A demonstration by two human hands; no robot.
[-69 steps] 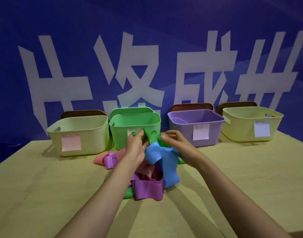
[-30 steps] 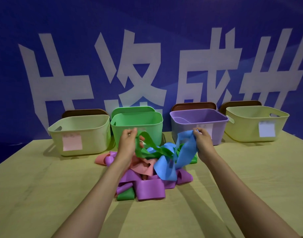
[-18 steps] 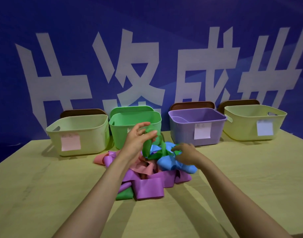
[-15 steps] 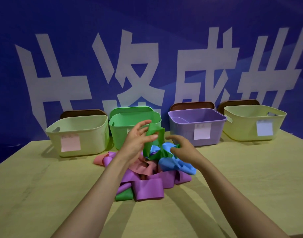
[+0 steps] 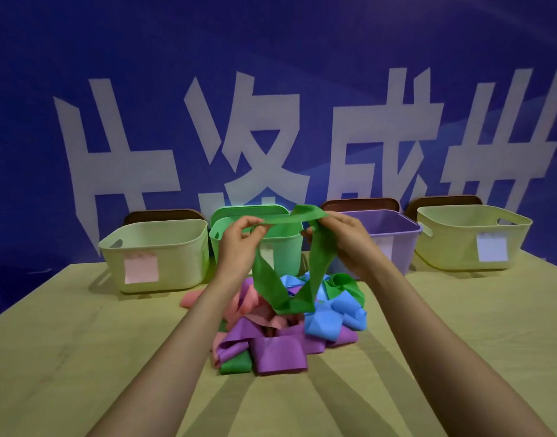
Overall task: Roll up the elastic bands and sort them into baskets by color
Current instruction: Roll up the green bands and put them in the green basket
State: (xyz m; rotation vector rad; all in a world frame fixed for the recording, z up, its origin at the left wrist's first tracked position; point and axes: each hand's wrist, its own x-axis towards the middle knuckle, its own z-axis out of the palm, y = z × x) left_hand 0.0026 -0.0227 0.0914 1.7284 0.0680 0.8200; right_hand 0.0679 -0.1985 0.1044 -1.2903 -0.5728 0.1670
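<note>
A green elastic band (image 5: 315, 266) hangs as a loop between my two hands, its bottom touching the pile. My left hand (image 5: 239, 244) pinches its top left end and my right hand (image 5: 346, 244) grips its top right part, both raised in front of the green basket (image 5: 229, 234). Below lies a tangled pile of bands (image 5: 280, 351): purple at the front, pink at the left, blue and green at the right. A pale basket with a pink label (image 5: 154, 257), a purple basket (image 5: 400, 238) and a pale basket with a bluish label (image 5: 472, 238) stand in the same row.
The yellowish table (image 5: 81, 357) runs to the blue wall with large white characters (image 5: 270, 143). Brown chair backs (image 5: 359, 204) show behind the baskets. The table's left edge drops off near the dark corner.
My right hand let go of the blue band, which dropped onto the pile. Both hands then lifted the green band up and spread it apart into a hanging loop.
</note>
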